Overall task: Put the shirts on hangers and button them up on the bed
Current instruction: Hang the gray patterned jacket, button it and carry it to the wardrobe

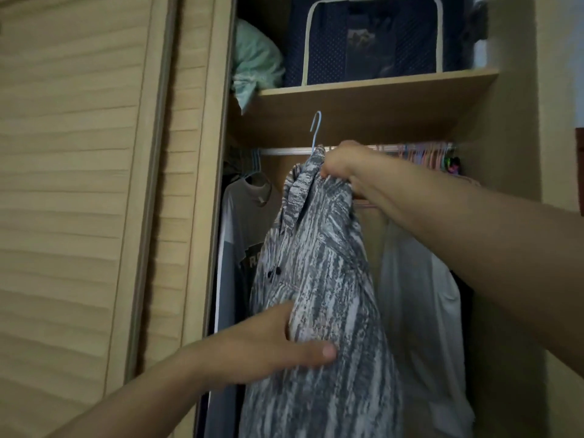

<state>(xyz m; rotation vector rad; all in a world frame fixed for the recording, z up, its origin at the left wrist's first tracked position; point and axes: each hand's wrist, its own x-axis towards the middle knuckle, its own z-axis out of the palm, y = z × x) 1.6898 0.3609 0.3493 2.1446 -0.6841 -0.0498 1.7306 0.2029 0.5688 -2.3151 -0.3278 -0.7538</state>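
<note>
Open wardrobe (pixel 379 99), right hand (pixel 339 162) gripping shirt (pixel 322 279) collar

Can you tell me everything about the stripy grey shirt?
The shirt looks like soft cloth, streaked grey and white, with a collar and two dark buttons. It hangs on a light blue hanger in front of the wardrobe rail. The right hand grips its shoulder; the left hand holds its front lower down.
</note>
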